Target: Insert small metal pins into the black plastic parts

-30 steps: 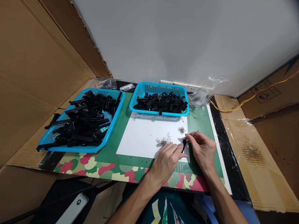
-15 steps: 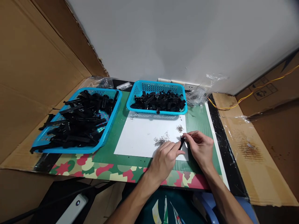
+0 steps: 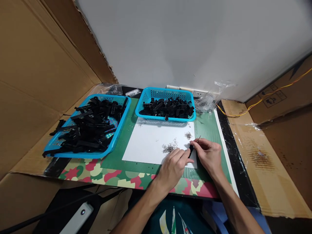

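Note:
My left hand (image 3: 173,164) is closed on a small black plastic part (image 3: 191,150), tilted over the right edge of the white paper (image 3: 143,143). Against its upper end, my right hand (image 3: 209,154) pinches with thumb and forefinger. A thin, pointed metal tool (image 3: 199,138) sticks up from the right fingers; its exact kind is too small to make out. Beside the left knuckles lies a loose pile of tiny wire-like metal pieces (image 3: 169,148). A smaller pile of metal bits (image 3: 188,135) sits just beyond the black part.
A blue basket (image 3: 165,119) of small black parts stands at the back. Another blue basket (image 3: 123,122), heaped with longer black parts, is at the left. Clear plastic bags (image 3: 207,104) lie by the wall socket. Cardboard walls (image 3: 44,58) flank the table; a yellow cable (image 3: 234,115) runs right.
The view has shifted slightly. The thin tool in my right hand now points more upward, while both hands stay at the black part.

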The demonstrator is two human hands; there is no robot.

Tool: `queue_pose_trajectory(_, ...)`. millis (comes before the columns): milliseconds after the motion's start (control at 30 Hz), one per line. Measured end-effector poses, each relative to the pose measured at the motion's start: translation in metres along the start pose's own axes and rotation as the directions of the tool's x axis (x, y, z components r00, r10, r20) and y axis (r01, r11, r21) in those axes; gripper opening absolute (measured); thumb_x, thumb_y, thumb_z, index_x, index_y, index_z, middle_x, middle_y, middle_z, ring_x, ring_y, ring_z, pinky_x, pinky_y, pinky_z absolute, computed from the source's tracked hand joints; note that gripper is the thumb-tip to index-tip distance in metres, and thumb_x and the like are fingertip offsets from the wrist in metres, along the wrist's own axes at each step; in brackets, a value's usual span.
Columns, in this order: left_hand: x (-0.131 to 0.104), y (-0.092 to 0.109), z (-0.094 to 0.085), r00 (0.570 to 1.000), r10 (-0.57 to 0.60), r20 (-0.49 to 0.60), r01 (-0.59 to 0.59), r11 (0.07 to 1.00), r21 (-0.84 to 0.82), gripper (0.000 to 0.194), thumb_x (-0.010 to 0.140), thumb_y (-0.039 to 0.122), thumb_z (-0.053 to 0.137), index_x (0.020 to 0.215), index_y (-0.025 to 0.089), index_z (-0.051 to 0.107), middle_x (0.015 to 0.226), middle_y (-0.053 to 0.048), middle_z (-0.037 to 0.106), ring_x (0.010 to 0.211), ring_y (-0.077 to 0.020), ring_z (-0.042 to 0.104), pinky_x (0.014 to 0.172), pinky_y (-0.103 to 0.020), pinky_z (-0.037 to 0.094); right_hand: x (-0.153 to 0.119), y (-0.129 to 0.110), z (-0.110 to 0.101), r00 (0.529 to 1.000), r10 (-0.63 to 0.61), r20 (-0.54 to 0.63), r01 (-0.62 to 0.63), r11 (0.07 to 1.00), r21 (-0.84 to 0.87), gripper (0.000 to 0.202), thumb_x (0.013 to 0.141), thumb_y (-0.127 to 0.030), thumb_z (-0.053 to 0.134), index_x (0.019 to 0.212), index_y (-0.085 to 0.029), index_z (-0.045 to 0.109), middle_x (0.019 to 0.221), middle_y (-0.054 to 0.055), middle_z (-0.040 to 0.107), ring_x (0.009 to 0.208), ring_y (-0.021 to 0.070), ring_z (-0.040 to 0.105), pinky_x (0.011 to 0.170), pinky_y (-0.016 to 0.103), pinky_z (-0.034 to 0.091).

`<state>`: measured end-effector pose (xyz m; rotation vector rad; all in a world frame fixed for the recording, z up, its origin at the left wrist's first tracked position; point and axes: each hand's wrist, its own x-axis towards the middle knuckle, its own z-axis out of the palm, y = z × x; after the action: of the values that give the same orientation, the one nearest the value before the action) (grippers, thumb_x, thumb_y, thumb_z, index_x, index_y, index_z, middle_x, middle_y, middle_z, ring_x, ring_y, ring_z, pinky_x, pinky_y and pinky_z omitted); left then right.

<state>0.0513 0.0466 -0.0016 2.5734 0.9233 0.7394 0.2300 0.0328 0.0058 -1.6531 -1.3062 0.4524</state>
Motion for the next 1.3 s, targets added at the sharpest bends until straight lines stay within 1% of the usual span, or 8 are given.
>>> queue_pose_trajectory(200,0.001,0.004,0.0,1.0,0.021,-0.014,-0.02,0.998,0.054,0.027,0.11,0.025,0.05,0.131,0.012,0.06,0.089,-0.006,0.068,0.087,-0.0244,0.068,0.073,-0.037,0.056,-0.004,0.001,0.004,0.987,0.158,-0.01,-0.154,0.971,0.181,0.026,0.089,-0.041,0.076,0.081,-0.017,0.082,0.083,0.009,0.084,0.075,0.0265,0.08,0.067,0.032,0.061)
queue_pose_trajectory(333,0.001,0.006,0.0,1.0,-0.013,-0.018,0.014,0.999,0.035,0.026,0.111,0.026,0.048,0.129,0.014,0.061,0.091,-0.006,0.068,0.088,-0.0238,0.068,0.074,-0.037,0.056,-0.006,-0.003,0.009,0.972,0.227,-0.062,-0.205,0.945,0.256,0.027,0.086,-0.041,0.076,0.079,-0.015,0.081,0.08,0.01,0.083,0.073,0.0267,0.079,0.069,0.034,0.063)
queue_pose_trajectory(600,0.004,0.005,-0.001,0.999,-0.027,-0.024,0.028,0.998,0.052,0.02,0.108,0.025,0.054,0.122,0.014,0.063,0.091,-0.006,0.07,0.088,-0.024,0.068,0.078,-0.037,0.055,-0.007,-0.006,0.015,0.971,0.203,-0.128,-0.172,0.961,0.216,0.029,0.087,-0.041,0.074,0.077,-0.015,0.081,0.077,0.009,0.082,0.069,0.0246,0.077,0.067,0.032,0.06)
queue_pose_trajectory(833,0.003,0.004,-0.004,0.998,-0.068,-0.019,0.068,0.997,0.031,0.013,0.105,0.023,0.06,0.113,0.015,0.067,0.086,-0.004,0.069,0.083,-0.0232,0.067,0.071,-0.035,0.053,-0.01,-0.007,0.02,0.948,0.288,-0.136,-0.207,0.882,0.424,0.03,0.085,-0.044,0.078,0.08,-0.015,0.076,0.078,0.01,0.081,0.074,0.0254,0.078,0.074,0.036,0.065)
queue_pose_trajectory(1033,-0.003,0.004,-0.007,0.989,-0.063,-0.136,0.055,0.997,-0.06,0.027,0.107,0.028,0.057,0.129,0.013,0.064,0.095,-0.007,0.073,0.09,-0.0241,0.069,0.076,-0.037,0.056,-0.002,-0.01,0.011,0.963,0.197,-0.185,-0.114,0.916,0.385,0.03,0.099,-0.045,0.063,0.099,-0.016,0.071,0.08,0.006,0.076,0.07,0.0205,0.071,0.074,0.035,0.06)
queue_pose_trajectory(1100,-0.007,0.002,-0.011,0.966,-0.123,-0.229,0.082,0.98,-0.182,0.031,0.108,0.027,0.056,0.137,0.016,0.061,0.108,-0.008,0.075,0.1,-0.0225,0.07,0.086,-0.036,0.058,0.005,-0.013,0.007,0.989,0.109,-0.096,-0.084,0.968,0.238,0.031,0.104,-0.041,0.054,0.107,-0.017,0.071,0.083,0.005,0.073,0.073,0.0201,0.068,0.072,0.033,0.054)
queue_pose_trajectory(1167,-0.011,0.0,-0.017,0.919,-0.231,-0.32,0.13,0.943,-0.308,0.032,0.108,0.024,0.057,0.14,0.02,0.059,0.116,-0.008,0.073,0.103,-0.0195,0.07,0.09,-0.032,0.057,0.013,-0.016,0.007,0.997,0.01,0.076,-0.016,0.997,0.076,0.029,0.105,-0.035,0.049,0.107,-0.018,0.072,0.091,0.006,0.074,0.079,0.0208,0.066,0.074,0.033,0.049)
queue_pose_trajectory(1300,-0.016,-0.002,-0.027,0.759,-0.415,-0.502,0.19,0.878,-0.439,0.02,0.108,0.02,0.054,0.12,0.021,0.069,0.098,-0.004,0.064,0.082,-0.0134,0.065,0.072,-0.023,0.053,0.026,-0.02,0.02,0.944,-0.093,0.318,0.157,0.97,-0.183,0.021,0.099,-0.025,0.056,0.103,-0.019,0.076,0.095,0.008,0.073,0.089,0.0248,0.063,0.082,0.037,0.043)
